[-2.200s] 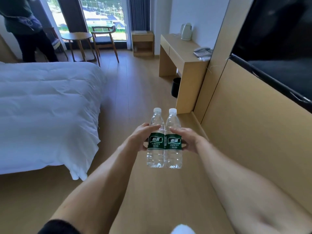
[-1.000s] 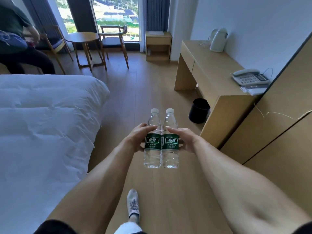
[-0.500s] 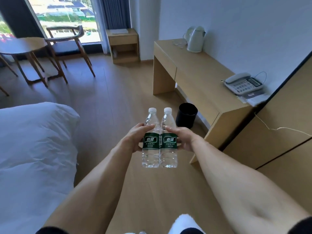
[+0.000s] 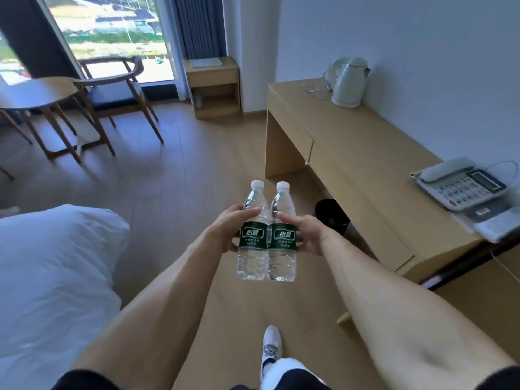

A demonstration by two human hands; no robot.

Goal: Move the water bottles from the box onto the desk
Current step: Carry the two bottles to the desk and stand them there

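Observation:
Two clear water bottles with green labels and white caps stand upright side by side in mid-air, pressed together. My left hand [image 4: 225, 232] grips the left bottle [image 4: 252, 237] around its label. The right bottle [image 4: 282, 240] is gripped the same way by my right hand [image 4: 308, 235]. The light wooden desk [image 4: 357, 153] runs along the wall to the right of the bottles, its near end level with my right hand. No box is in view.
On the desk stand a white kettle [image 4: 349, 83] at the far end and a telephone [image 4: 461, 184] on papers at the near end. A black bin [image 4: 332, 215] sits under it. A white bed [image 4: 53, 277] fills the left; chair, round table and small cabinet stand by the window.
I have walked forward along the floor with both bottles held the same way. The desk has come much closer on my right, and the bed has slid back on my left.

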